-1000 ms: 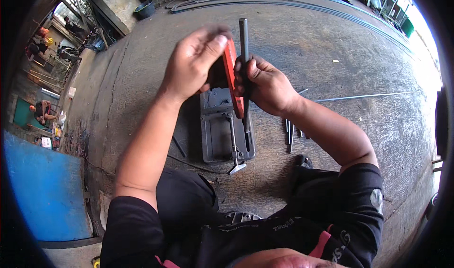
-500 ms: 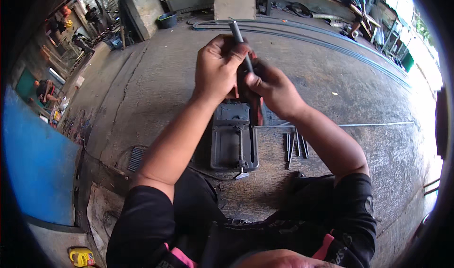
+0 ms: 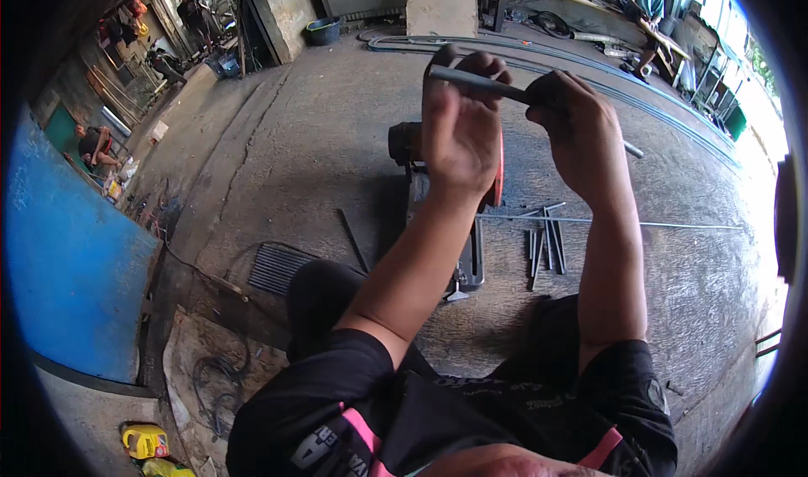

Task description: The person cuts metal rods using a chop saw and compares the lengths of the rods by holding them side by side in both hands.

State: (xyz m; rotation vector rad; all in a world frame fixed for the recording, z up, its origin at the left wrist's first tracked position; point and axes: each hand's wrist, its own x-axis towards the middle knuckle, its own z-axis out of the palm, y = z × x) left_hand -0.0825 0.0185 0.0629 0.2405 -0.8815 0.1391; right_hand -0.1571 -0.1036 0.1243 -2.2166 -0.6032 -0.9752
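Observation:
A dark grey metal rod (image 3: 484,84) is raised in front of me, slanting down to the right. My right hand (image 3: 581,132) is closed around it, and a rod end shows past that hand's far side. My left hand (image 3: 465,132) has its palm turned up toward me. Its blackened fingers are apart behind the rod's left end, which lies across them, while the thumb stays below without wrapping over. Beneath my hands stands a cut-off saw with a red guard (image 3: 497,174) and a grey base (image 3: 476,262), largely hidden by my left forearm.
Several short cut rods (image 3: 547,245) lie right of the saw, near a long thin bar (image 3: 690,226). To the left are a row of rods (image 3: 282,266) and a single dark rod (image 3: 353,239). A blue panel (image 3: 76,258) stands far left; other people sit in the background.
The rod has swung from steep to nearly level, and both hands have shifted right. My left hand has loosened from its grip and turned palm up.

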